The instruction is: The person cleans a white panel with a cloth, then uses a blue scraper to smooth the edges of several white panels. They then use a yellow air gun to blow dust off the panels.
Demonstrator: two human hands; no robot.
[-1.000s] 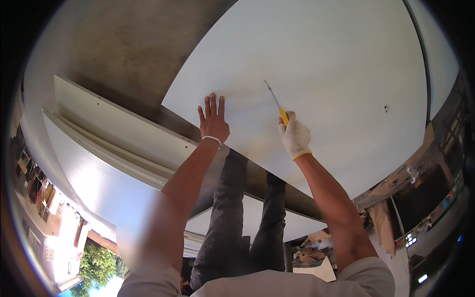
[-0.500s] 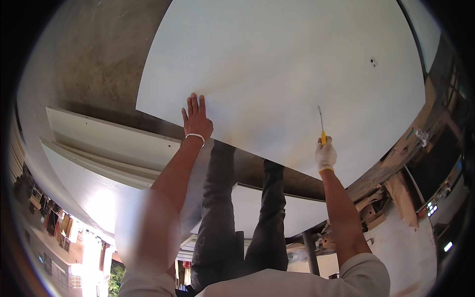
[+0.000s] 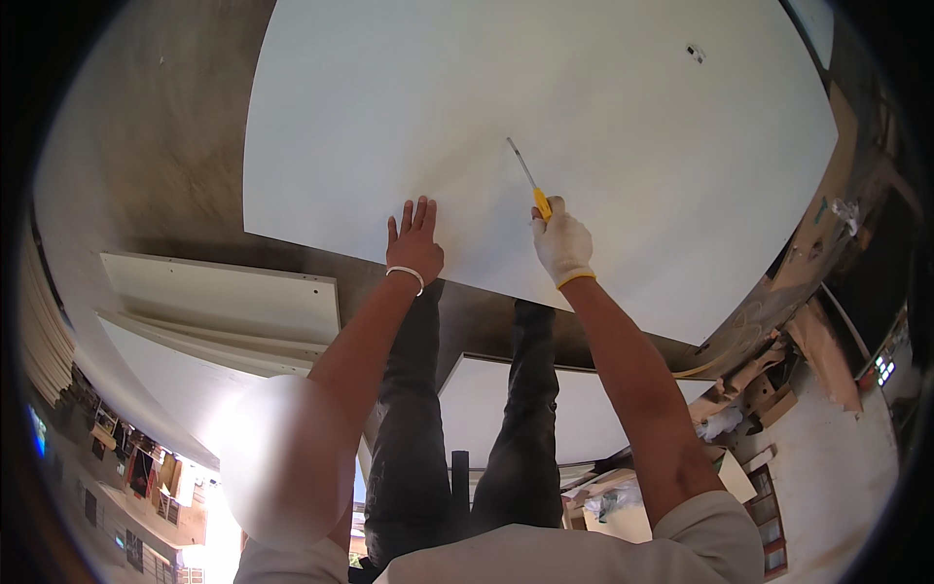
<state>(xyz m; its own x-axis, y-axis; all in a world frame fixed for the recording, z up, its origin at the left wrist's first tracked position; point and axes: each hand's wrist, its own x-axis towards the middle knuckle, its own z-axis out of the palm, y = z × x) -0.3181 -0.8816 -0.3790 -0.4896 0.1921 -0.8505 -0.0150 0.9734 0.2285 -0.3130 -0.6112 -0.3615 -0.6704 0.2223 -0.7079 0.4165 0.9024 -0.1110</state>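
A large white panel (image 3: 662, 165) lies flat in front of me. My left hand (image 3: 415, 251), bare and with a white band at the wrist, rests on it by the near edge, fingers stretched out. My right hand (image 3: 564, 245) wears a white knitted glove with a yellow cuff. Its fingers are wrapped round the yellow handle of a screwdriver (image 3: 528, 177). The metal shaft points forward and left over the panel; I cannot tell whether its tip touches the surface. On the panel's far right part sits a small dark-and-silver piece (image 3: 695, 53), too small to name.
Several narrow white boards (image 3: 224, 292) lie stacked at the left. Another white panel (image 3: 593, 414) is low beyond my legs. Brown cardboard (image 3: 822, 355) and crumpled clear plastic (image 3: 846, 216) lie along the right side. Brown worktop (image 3: 175, 165) shows left of the large panel.
My right hand has moved left and forward with the screwdriver, nearer my left hand. The screwdriver now tilts further left. My left hand stays flat on the panel, shifted slightly in view.
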